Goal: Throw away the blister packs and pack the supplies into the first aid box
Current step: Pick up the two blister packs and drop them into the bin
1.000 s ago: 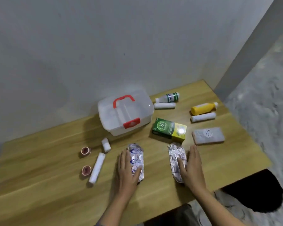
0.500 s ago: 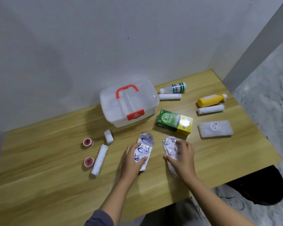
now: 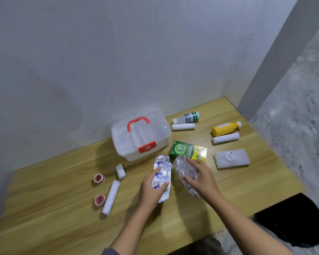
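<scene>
Blister packs: two silver foil blister packs are counted, one blue-printed and one plain crinkled, side by side and near the table centre, at 5 o'clock from the box.
Left hand: the left hand is closed on the blue-printed pack, thumb on top and fingers beneath its lower half; the pack appears partly raised off the wood.
Right hand: the right hand is clamped over the plain pack, fingers spread across its foil.
Reason for hold: one pack per hand is judged to allow both to be carried to disposal in a single trip; no bin can be identified in view.
First aid box: one translucent white plastic box with red handle and red latch is shut, at 12 o'clock from the packs against the wall; packing is judged not begun.
Carton: one green and yellow cardboard carton, just beyond the right hand at 1 o'clock.
Bottles: two lying flat, one white with green label, one yellow, at 1 to 2 o'clock.
Long white rolls: three counted.
Short white roll: one, at 9 o'clock.
Red-centred tape rolls: two, at 9 o'clock.
Flat white packet: one, at 3 o'clock.
Wooden table: supplies are spread apart, judged laid out for sorting.
</scene>
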`<state>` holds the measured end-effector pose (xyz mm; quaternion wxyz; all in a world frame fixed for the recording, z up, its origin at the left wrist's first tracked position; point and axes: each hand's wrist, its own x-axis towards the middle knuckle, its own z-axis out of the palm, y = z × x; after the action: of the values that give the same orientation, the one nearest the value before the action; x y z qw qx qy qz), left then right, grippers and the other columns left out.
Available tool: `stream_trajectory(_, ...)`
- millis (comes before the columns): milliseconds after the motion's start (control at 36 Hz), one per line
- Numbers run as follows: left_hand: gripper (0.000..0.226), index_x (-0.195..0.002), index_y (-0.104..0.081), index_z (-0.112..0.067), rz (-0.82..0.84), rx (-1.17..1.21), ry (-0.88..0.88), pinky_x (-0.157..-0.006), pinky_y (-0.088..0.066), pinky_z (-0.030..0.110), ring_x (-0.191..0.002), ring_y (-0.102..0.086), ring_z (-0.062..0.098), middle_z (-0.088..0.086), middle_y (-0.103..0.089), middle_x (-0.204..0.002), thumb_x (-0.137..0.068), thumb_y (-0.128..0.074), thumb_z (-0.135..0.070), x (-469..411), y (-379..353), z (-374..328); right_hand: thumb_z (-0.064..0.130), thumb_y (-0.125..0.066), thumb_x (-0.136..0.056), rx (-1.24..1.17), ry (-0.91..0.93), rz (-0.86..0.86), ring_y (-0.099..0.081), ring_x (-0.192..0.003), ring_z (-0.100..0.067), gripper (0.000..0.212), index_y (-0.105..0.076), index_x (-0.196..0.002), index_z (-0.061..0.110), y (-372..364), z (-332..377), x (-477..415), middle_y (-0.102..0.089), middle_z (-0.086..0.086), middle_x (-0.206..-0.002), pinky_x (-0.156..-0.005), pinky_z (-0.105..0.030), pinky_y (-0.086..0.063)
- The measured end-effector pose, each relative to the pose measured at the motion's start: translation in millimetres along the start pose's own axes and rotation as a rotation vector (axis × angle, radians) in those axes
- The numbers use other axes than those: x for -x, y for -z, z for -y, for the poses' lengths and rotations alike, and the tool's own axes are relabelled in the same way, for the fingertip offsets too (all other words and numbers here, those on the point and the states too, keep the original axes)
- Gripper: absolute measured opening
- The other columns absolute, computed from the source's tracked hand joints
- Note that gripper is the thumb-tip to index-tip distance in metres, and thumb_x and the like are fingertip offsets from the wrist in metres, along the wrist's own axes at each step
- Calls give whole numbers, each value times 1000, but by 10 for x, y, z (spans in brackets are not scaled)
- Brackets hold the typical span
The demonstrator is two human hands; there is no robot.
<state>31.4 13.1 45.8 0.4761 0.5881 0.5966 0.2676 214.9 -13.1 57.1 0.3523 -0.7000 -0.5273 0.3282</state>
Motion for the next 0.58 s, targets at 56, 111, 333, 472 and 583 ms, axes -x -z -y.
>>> stream_trajectory(56, 52, -121, -57, -23, 0, 36, -26, -78, -44, 6, -101, -58, 12, -2, -58, -113, -75, -73, -7, -49, -114, -184, 11, -75, -73, 6, 32, -37, -49, -102, -9, 61, -52, -130, 12, 219, 19, -62, -51, 2, -112, -76, 0, -34)
stream_trajectory(111, 52, -122, -58, -23, 21, 49, -58, -84, -45, 16, -104, -59, 12, -1, -60, -115, -74, -74, -8, -124, -269, -396, 7, -75, -72, 7, 39, -96, -50, -104, -12, 61, -52, -129, 10, 475, 8, -124, -52, 1, -112, -79, -2, -32)
stream_trajectory(333, 55, -120, -54, -29, 189, 9, -233, -97, -46, 35, -111, -57, 16, 2, -60, -122, -69, -75, -25, -504, -1264, -1402, -2, -73, -69, -32, -92, -400, -51, -100, -14, 61, -55, -126, 8, 1727, -405, -180, -53, -4, -108, -76, -4, -32)
stream_trajectory(472, 54, -122, -52, -24, 404, 0, -284, -98, -45, 29, -112, -57, 9, 3, -57, -125, -74, -73, -13, -619, -2216, -1830, -2, -77, -66, -47, -280, -587, -54, -107, -22, 59, -56, -122, 3, 2455, -1035, 22, -57, -16, -119, -83, -11, -29)
stream_trajectory(583, 52, -123, -53, -16, 587, -60, -307, -77, -44, 5, -98, -61, 2, 2, -59, -117, -76, -71, -3, -635, -3134, -2010, -4, -76, -67, -79, -456, -708, -54, -111, -32, 58, -56, -121, 2, 2892, -1671, 338, -56, -20, -119, -86, -15, -31)
